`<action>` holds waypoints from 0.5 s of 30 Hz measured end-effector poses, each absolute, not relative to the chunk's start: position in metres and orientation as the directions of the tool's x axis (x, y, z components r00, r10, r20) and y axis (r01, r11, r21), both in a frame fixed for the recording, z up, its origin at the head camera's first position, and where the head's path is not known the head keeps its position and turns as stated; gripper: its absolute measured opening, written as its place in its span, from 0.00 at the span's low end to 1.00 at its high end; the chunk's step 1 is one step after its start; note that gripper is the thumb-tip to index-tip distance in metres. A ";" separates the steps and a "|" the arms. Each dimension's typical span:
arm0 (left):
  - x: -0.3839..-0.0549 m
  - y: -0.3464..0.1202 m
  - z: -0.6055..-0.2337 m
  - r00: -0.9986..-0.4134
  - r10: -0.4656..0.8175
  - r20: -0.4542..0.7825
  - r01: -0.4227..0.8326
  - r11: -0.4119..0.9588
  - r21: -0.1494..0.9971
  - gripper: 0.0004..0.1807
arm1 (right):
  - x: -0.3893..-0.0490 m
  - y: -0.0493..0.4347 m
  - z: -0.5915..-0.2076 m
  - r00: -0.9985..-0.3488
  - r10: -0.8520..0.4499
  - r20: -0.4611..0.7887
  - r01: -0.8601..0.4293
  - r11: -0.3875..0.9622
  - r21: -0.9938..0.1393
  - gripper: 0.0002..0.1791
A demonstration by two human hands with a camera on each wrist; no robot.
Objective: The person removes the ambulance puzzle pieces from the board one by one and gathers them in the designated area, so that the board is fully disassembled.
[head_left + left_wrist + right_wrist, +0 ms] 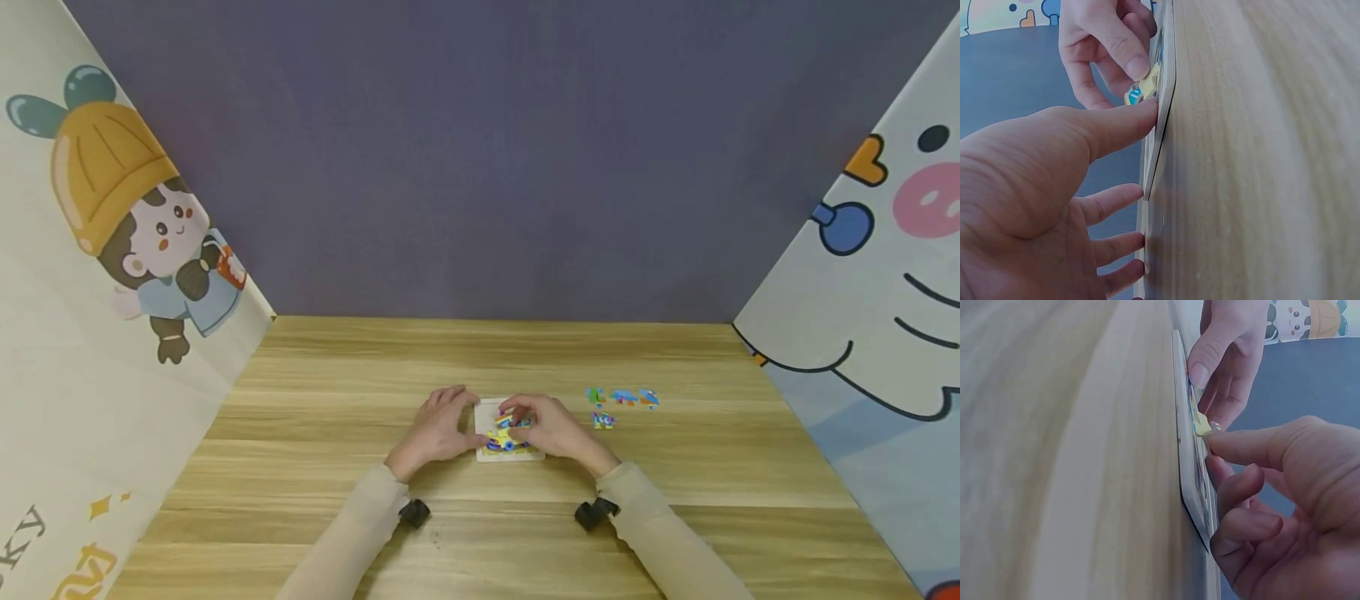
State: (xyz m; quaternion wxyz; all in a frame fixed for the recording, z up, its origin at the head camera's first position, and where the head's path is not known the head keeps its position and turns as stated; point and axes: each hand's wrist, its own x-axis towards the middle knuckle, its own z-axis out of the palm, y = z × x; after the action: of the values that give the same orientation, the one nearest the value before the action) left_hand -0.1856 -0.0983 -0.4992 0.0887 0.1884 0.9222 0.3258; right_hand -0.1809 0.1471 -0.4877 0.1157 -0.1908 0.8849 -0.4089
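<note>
A small white puzzle board (486, 408) lies on the table between both hands, with colourful pieces (510, 446) laid along its near part. My right hand (553, 427) reaches over the board from the right and pinches a jigsaw puzzle piece (504, 421) between thumb and fingers. That piece, yellow with some blue (1149, 83), stands tilted up from the board in the left wrist view. At the board's left edge is my left hand (441, 429), its thumb (1129, 122) pressing the rim and the other fingers spread fairly straight along the side.
To the right of the board lie several loose puzzle pieces: a green and blue one (595, 397), blue and orange ones (649, 399), and a purple and yellow one (603, 420) nearer. A dark wall (495, 167) closes off the wooden table (337, 367) behind; printed panels stand at both sides.
</note>
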 end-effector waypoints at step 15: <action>-0.185 -0.098 -0.496 -0.912 0.409 -0.047 0.297 0.733 0.613 0.37 | -0.182 0.157 -0.491 -0.920 -0.393 -0.003 -0.227 0.537 -0.812 0.08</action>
State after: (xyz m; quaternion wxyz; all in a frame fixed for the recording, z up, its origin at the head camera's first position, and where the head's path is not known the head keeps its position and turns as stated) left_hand -0.1847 -0.0977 -0.4961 0.0894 0.1904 0.9264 0.3122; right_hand -0.1820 0.1569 -0.4914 0.0929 -0.1778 0.8717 -0.4470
